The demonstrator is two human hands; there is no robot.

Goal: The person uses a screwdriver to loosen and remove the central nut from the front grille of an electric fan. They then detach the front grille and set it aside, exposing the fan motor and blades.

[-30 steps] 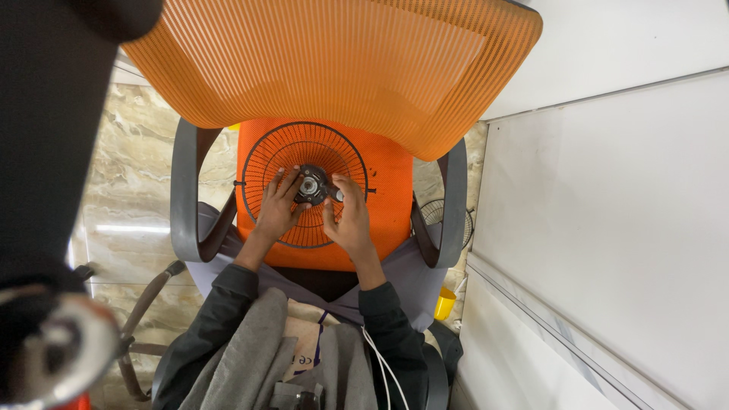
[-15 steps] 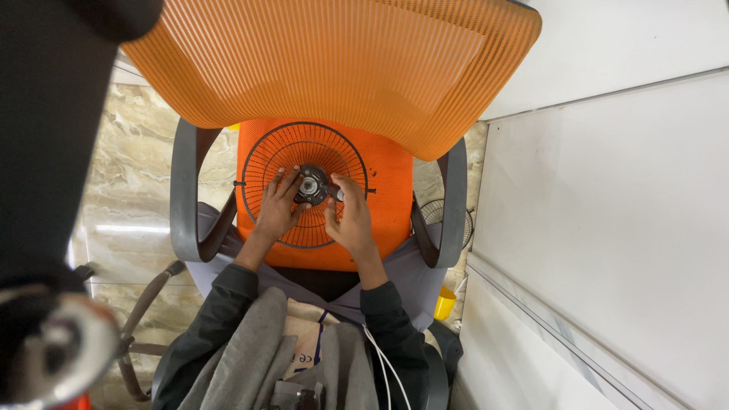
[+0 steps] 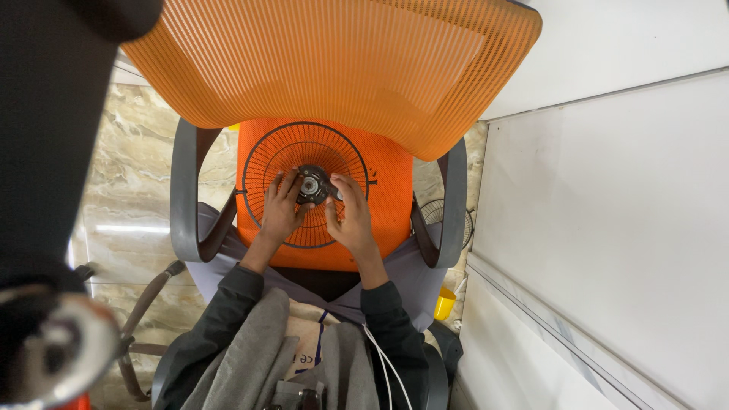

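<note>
Marble-look tiled floor [image 3: 137,190] on the left, white wall panels [image 3: 607,190] on the right. Between them stands an orange mesh office chair [image 3: 334,61], backrest toward the top of the view, grey armrests [image 3: 184,193] on both sides. A second wire guard [image 3: 448,216] lies on the floor past the right armrest, with a yellow cup [image 3: 444,304] near it.

On the chair seat lies a round black fan grille [image 3: 304,148], flat, with a dark hub with a metal centre [image 3: 310,184] in its middle. The person sits facing it, dark sleeves, grey cloth over the lap.

Left hand [image 3: 281,212] rests flat on the grille wires, fingers spread, fingertips touching the hub's left edge; pressing down, not closed around anything. Right hand [image 3: 348,216] is curled at the hub's right edge, thumb and forefinger pinched together on a small part there; what the part is cannot be told, too small.

Judged step: working a small fastener or fitting at the hub. To do it well, the left hand should keep the grille pinned so it does not spin or slide on the springy mesh, and the right should keep its pinch square to the hub and turn in short strokes. A dropped small part could slip off the seat to the floor.
</note>
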